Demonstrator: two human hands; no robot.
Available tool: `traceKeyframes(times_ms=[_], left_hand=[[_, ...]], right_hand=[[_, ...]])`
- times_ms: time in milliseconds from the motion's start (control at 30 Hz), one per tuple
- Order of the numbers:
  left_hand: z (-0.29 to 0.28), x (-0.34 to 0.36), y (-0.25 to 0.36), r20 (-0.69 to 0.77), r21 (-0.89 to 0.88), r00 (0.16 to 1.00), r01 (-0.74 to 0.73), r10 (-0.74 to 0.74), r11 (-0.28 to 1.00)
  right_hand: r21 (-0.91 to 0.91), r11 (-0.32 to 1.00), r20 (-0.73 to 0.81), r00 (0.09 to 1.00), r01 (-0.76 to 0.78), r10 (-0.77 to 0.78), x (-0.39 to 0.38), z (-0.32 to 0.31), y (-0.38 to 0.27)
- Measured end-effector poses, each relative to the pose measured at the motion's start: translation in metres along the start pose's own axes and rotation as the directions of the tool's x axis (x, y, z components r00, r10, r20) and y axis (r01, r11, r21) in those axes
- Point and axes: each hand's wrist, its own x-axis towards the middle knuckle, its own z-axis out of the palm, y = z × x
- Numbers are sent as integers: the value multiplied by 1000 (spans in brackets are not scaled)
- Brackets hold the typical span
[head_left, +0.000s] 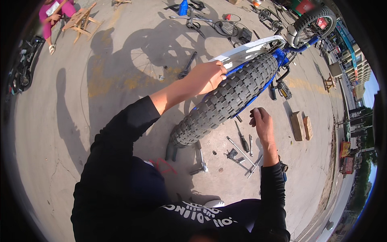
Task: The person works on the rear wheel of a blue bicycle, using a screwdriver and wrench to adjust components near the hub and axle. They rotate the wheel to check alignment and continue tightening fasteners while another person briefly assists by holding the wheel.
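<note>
A fat knobby tire on an upturned blue-framed bicycle runs diagonally across the middle of the view. My left hand is closed at the tire's left side, by a blue tube and a white fender. Its fingertips point down there, and what they pinch is hidden. My right hand is on the other side, apart from the tire, its fingers curled in. Whether anything small sits inside them does not show. Below it lie a screwdriver and several metal wrenches.
A hammer-like tool lies near my feet. Two wooden blocks are at the right. Behind the bicycle's left side lie an adjustable wrench and a blue bottle. A person sits near a wooden stool at far left.
</note>
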Motion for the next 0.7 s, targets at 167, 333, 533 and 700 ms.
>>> traceKeyframes(times_ms=[167,333,533,700], left_hand=[[-9,-3,-20,75,461,970,-241,233,854],[-27,-8,-28,139,266,990,-44,7,963],[-23,-11,-20,272,180,956,67,-115,981],[-36,-21,-35,212,174,975,-104,66,979]], right_hand=[[-76,997,89,996,10,-3,-26,28,-26],[-80,994,95,992,-77,84,-39,43,-38],[-134,991,-20,999,25,-28,-40,45,-19],[-125,992,-21,1000,15,-17,-36,55,-25]])
